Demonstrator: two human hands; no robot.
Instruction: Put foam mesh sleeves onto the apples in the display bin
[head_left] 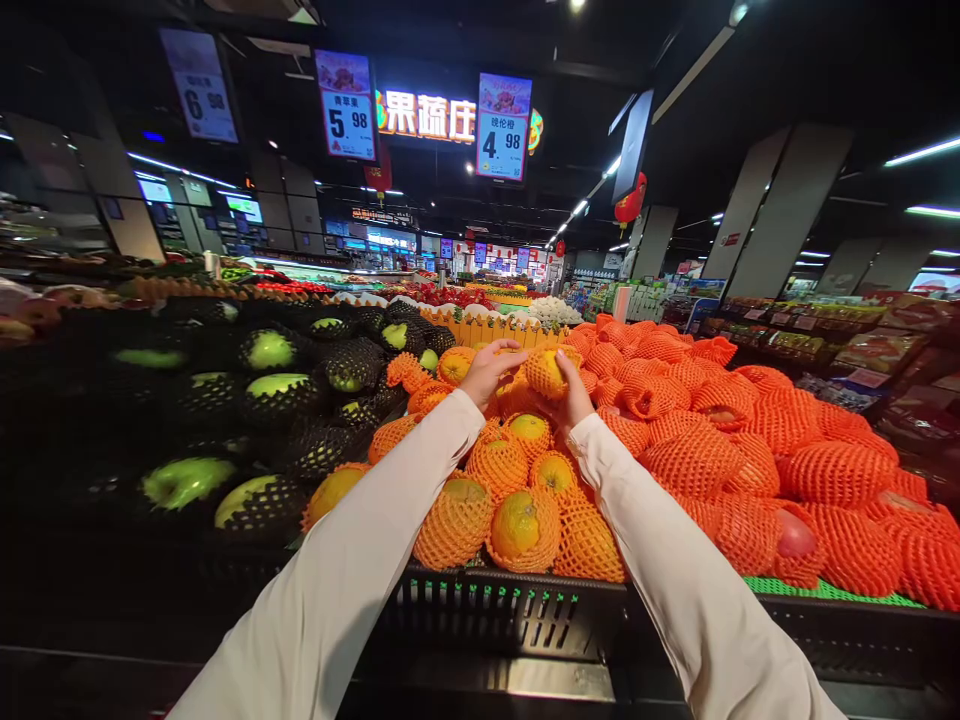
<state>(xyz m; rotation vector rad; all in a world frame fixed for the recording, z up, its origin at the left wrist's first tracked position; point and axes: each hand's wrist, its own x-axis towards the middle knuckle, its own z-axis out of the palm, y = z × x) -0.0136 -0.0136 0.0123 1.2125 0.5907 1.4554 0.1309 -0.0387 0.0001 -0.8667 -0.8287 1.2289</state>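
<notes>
1 round orange (pixel 553 376) is held just right of the frame's centre. Its yellow-orange skin shows partly bare within a foam-mesh sleeve (pixel 535 364); its right side is partly covered.

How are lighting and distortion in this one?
Head view: dark-netted green fruit sinks into shadow at left; the lit sign shines against darkness; pillars lean near the edges, probably lens distortion; the right hand and held orange are well lit.

1. Orange netting (pixel 454 535): matt foam, rough.
2. Oranges (pixel 514 522): peel lightly glossy.
3. Green apple (pixel 187 482): smooth, glossy skin.
4. Black netting (pixel 352 368): matt foam mesh.
5. Crate (pixel 517 615): dark plastic, low sheen.
6. Sleeves (pixel 371 530): matt cloth.
7. Strip (pixel 551 680): smooth, shiny metal.
</notes>
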